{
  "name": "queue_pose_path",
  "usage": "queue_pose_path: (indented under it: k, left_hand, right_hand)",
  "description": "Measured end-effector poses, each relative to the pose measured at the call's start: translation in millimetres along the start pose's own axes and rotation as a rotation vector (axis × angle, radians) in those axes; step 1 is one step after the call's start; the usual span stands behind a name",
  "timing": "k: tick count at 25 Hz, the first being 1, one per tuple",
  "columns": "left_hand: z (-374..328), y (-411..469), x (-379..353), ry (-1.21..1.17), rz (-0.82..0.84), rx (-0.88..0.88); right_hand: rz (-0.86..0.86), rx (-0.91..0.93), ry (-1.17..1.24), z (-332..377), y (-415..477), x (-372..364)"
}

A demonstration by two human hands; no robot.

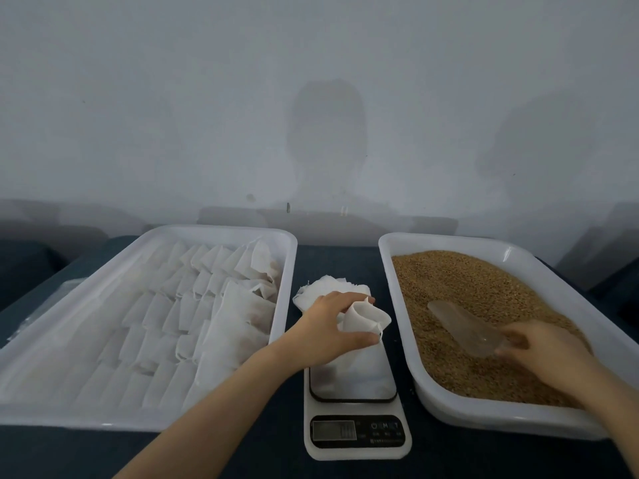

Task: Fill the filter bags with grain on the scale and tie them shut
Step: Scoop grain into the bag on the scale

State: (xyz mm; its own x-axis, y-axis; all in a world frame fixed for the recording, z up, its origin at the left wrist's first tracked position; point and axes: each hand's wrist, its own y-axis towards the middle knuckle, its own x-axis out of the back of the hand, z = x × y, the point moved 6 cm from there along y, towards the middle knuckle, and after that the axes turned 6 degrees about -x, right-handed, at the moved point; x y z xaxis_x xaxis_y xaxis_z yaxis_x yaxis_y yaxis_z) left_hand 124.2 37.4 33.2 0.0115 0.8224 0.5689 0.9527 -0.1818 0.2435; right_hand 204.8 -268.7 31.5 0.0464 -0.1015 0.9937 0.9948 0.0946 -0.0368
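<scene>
One bag tray (221, 231), one grain tray (449, 242); left fingers (356, 337) around a filter bag (367, 318), right fingers (518, 331) around the scoop (460, 323).

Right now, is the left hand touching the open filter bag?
Touching: the head view shows the left hand pinching the filter bag over the scale.

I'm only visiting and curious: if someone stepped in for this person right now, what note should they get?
Left hand holds an open filter bag over the scale.
Right hand grips the scoop lying in the grain of the right tray.
Spare bags lie at the scale's far end; rows of bags fill the left tray.
This bag looks empty: scoop, weigh, tie.
</scene>
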Motion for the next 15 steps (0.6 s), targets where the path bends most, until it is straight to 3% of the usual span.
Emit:
queue_pose_path:
  k: [7,10,15]
  left_hand:
    - [7,-1,0,-0.082,0.002,0.029]
    - [8,0,-2,-0.092,0.009,0.036]
    - [10,0,-4,-0.117,0.037,0.05]
  right_hand:
    - [-0.109,-0.091,0.051,8,2,4]
    - [-0.197,-0.088,-0.079,17,11,14]
    - [-0.199,-0.036,-0.206,51,41,14]
